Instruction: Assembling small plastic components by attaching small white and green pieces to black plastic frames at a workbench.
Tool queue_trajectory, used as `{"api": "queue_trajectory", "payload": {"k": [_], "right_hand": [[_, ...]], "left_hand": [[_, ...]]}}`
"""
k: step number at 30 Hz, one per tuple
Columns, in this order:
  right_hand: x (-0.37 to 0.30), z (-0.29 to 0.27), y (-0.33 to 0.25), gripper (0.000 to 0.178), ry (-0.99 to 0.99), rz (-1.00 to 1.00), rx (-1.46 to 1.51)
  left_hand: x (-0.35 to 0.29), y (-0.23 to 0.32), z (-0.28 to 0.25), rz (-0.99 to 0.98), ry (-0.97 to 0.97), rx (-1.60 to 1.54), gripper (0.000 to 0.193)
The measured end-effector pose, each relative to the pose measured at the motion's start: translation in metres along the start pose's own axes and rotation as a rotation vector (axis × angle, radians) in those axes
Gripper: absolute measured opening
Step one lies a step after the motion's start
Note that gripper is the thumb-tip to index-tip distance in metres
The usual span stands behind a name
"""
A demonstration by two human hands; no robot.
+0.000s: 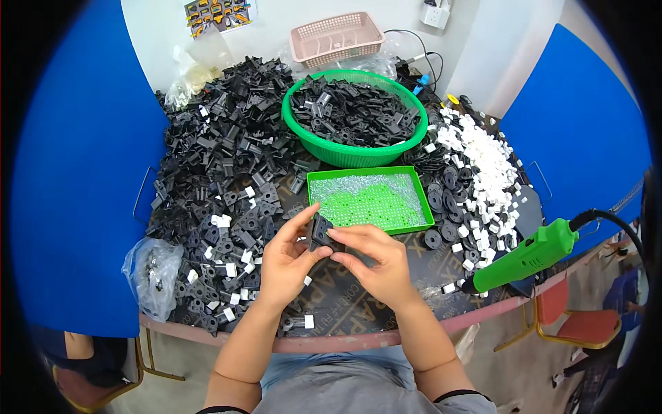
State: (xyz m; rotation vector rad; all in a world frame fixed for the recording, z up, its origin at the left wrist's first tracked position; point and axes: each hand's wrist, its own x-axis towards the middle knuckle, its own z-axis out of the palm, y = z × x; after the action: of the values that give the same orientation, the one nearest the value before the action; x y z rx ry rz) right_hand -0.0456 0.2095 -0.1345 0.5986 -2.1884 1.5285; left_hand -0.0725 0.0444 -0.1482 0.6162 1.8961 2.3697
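My left hand (284, 265) grips a black plastic part (320, 230) between thumb and fingers, above the near middle of the table. My right hand (380, 268) has its thumb and forefinger pinched at the part's right side; whatever lies between those fingertips is too small to make out. Just beyond my hands lies a green tray (361, 170) holding many small shiny pieces that look like screws. A green electric screwdriver (527, 259), its cord running off to the right, points its tip toward the table's near right.
Black plastic parts (227, 131) heap up on the left; more fill a green basin (355, 157). White blocks (486, 155) and black discs (449, 201) spread on the right. A pink basket (338, 50) stands behind. Blue panels (89, 172) flank the table. A plastic bag (153, 276) lies near left.
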Motion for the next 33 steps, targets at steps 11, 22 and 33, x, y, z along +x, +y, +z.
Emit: {"api": "queue_trajectory", "payload": {"k": [11, 22, 33], "right_hand": [[0.003, 0.005, 0.01, 0.032, -0.011, -0.241, -0.254], [-0.004, 0.011, 0.013, 0.025, 0.176, -0.032, -0.012], [-0.014, -0.003, -0.001, 0.011, 0.154, 0.016, -0.163]], "left_hand": [[-0.003, 0.0, 0.004, 0.032, -0.046, -0.07, 0.065], [-0.016, -0.003, 0.007, 0.084, 0.16, -0.181, 0.026], [-0.006, -0.008, 0.008, 0.048, 0.087, -0.051, 0.023]]}}
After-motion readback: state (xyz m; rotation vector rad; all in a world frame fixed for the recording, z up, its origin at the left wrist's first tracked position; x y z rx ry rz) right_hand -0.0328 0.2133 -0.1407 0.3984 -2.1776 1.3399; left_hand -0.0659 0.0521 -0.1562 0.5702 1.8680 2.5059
